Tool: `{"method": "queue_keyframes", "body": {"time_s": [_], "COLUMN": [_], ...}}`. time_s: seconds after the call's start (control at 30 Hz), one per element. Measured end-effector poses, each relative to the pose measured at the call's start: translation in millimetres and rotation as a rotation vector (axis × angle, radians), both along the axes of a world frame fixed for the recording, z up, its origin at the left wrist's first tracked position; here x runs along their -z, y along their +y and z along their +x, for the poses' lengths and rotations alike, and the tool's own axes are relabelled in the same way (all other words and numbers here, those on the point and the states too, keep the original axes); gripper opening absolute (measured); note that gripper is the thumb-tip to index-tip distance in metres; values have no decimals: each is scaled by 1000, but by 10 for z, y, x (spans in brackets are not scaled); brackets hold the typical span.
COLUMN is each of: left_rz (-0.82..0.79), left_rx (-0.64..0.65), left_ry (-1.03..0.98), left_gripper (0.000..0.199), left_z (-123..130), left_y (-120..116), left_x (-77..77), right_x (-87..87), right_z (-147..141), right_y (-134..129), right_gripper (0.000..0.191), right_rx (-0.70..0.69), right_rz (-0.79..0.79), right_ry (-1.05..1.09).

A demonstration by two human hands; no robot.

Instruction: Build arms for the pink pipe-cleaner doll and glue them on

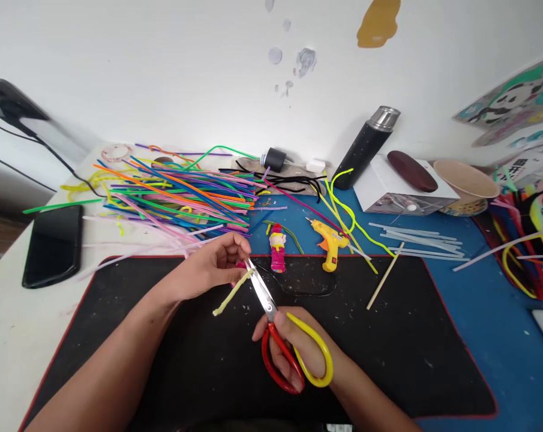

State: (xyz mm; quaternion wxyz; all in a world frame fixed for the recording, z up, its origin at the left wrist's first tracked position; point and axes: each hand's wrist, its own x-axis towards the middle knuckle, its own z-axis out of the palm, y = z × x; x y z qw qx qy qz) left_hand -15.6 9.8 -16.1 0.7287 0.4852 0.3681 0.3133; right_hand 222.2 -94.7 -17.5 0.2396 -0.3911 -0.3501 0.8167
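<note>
My left hand [215, 264] is closed in a pinch, with a short pale yellow pipe cleaner [228, 300] at the thumb tip. A bit of magenta fuzz [240, 265] peeks out between those fingers; the rest of it is hidden. In my right hand [298, 336] is a pair of scissors [268, 307] with one red and one yellow handle loop. Their blades point up and away, and the tips reach the upper end of the pale yellow piece by my left fingers. Just beyond stands a small magenta pipe-cleaner figure [278, 249] with a yellow band.
Behind lies a heap of coloured pipe cleaners [185, 198]. A yellow glue gun [329, 245], a wooden stick [385, 276] and clear glue sticks [424, 240] are to the right. A phone [53, 246] lies left. A black flask [365, 147] leans by a white box [388, 186].
</note>
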Motion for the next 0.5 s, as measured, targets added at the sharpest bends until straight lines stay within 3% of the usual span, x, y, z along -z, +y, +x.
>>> {"method": "queue_keyframes", "body": {"time_s": [0.5], "left_rz": [-24], "left_rx": [23], "left_ry": [5], "left_gripper": [38], "left_z": [15], "left_y": [4], "left_x": [36], "right_x": [-20], "right_z": [-20], "right_y": [-20], "right_gripper": [52], "right_rx": [18], "right_rz": [-54], "right_ry": [-38]}}
